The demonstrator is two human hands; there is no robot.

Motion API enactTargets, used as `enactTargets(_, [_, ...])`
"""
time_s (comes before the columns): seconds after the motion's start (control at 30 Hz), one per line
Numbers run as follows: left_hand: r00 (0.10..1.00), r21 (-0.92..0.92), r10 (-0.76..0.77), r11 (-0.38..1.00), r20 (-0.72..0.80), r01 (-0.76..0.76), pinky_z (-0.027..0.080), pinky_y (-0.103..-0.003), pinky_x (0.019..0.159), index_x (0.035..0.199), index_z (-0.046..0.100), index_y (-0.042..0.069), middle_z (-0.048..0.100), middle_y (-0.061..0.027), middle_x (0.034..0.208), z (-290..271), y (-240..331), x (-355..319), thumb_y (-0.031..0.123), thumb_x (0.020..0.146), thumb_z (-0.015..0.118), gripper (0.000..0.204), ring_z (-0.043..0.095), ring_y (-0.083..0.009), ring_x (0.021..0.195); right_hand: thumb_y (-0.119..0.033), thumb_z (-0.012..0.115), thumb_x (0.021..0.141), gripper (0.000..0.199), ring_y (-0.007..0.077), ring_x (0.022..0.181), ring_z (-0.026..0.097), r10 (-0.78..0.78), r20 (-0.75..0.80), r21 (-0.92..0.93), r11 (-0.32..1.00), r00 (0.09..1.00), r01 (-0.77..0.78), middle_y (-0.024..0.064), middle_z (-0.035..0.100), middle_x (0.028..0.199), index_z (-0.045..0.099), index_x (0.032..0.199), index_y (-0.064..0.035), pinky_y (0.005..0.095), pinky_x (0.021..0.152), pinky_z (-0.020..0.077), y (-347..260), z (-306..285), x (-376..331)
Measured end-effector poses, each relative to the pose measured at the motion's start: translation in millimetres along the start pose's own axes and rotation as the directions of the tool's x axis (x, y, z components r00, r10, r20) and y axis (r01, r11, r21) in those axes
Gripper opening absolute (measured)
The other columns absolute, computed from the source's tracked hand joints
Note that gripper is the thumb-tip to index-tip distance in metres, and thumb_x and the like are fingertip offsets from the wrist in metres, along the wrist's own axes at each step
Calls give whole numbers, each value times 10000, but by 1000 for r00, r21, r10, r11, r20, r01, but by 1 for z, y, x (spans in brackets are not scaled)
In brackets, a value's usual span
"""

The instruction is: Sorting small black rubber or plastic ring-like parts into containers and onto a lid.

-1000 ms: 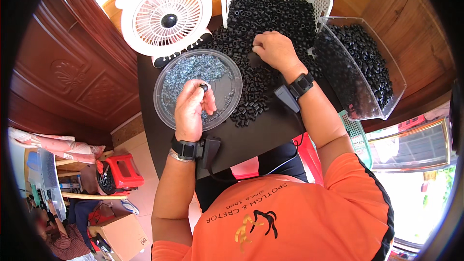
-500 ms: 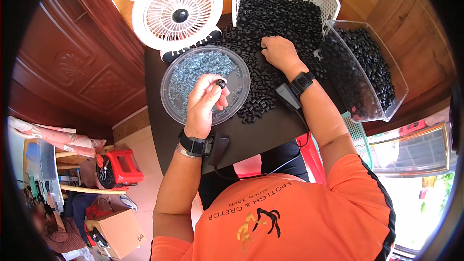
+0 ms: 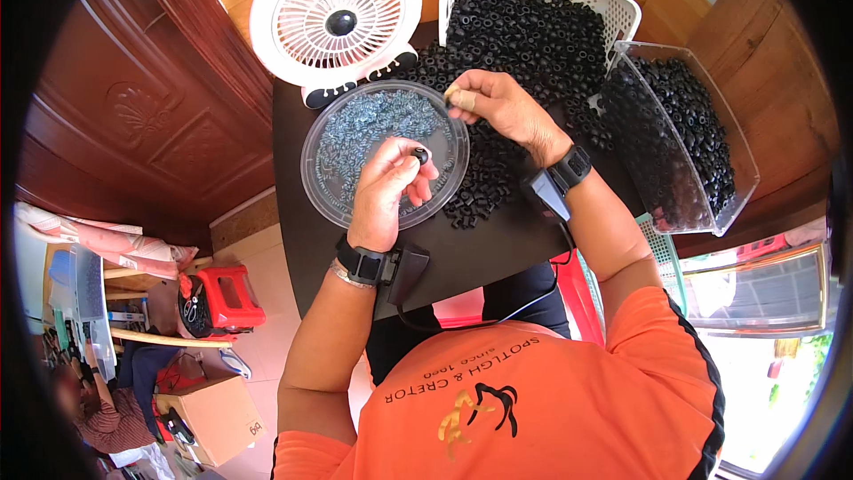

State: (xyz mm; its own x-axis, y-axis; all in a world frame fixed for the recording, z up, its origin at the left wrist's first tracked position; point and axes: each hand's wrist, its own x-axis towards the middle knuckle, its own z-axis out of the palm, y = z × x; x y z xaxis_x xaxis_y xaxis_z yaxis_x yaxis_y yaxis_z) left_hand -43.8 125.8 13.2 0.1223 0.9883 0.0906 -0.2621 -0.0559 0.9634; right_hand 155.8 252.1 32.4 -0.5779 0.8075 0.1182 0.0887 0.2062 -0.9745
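Between the thumb and fingers of my left hand [image 3: 380, 196] is a small black cylindrical part [image 3: 419, 156] with a rounded end. This hand hovers over a round clear plastic tray [image 3: 311, 169] holding many small, shiny bluish pieces [image 3: 364, 129], perhaps springs. My right hand [image 3: 511, 111] is pinched at the tray's right rim; a small dark piece shows at its fingertips, its kind unclear. Under and behind the right hand, a heap of short black tubular parts [image 3: 489, 164] covers the dark table [image 3: 480, 258].
A white fan [image 3: 341, 22] stands at the back left. Behind the heap, a white perforated basket [image 3: 613, 0] lies tipped, spilling black parts. To the right is a clear bin [image 3: 675, 142] of similar parts. A red stool [image 3: 231, 298] and cardboard box [image 3: 213, 418] are on the floor at left.
My right hand has moved left and nearer from the black heap to the tray's rim, its fingers pinched. The left hand keeps its black part, turned slightly.
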Motion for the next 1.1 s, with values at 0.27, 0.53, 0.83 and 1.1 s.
enactTargets(0.27, [999, -127, 29, 992, 45, -23, 434, -243, 617, 1014, 539, 41, 625, -112, 899, -3, -2, 2, 274, 923, 513, 252, 574, -137, 679, -159, 634, 924, 155, 47, 826, 555, -116, 175, 161, 983, 978, 88, -23, 647, 874, 651, 970, -12, 230, 763, 464, -3, 42, -12])
enactTargets(0.53, [997, -112, 47, 993, 54, -40, 440, -250, 631, 1011, 536, 32, 623, -120, 906, 0, -4, 2, 266, 925, 503, 252, 580, -147, 697, -162, 625, 929, 190, 66, 855, 579, -66, 275, 155, 988, 959, 24, 11, 662, 912, 653, 1028, -3, 237, 801, 473, 0, 33, -9])
enactTargets(0.83, [1000, -88, -2, 996, 2, 2, 426, -241, 618, 1013, 525, 39, 596, -74, 866, 0, -3, 3, 266, 928, 514, 243, 568, -137, 685, -189, 605, 943, 201, 91, 907, 574, -203, 111, 166, 969, 973, 184, 9, 650, 973, 662, 1063, -39, 260, 836, 467, -11, 35, -14])
enactTargets(1.1, [1000, -98, 0, 995, -1, -1, 424, -238, 610, 1006, 527, 43, 597, -65, 855, -1, -4, 3, 274, 927, 524, 244, 570, -135, 681, -139, 592, 941, 174, 122, 1002, 575, -296, 146, 198, 944, 944, 265, 34, 638, 1023, 659, 1063, -34, 285, 929, 440, -10, 43, -15])
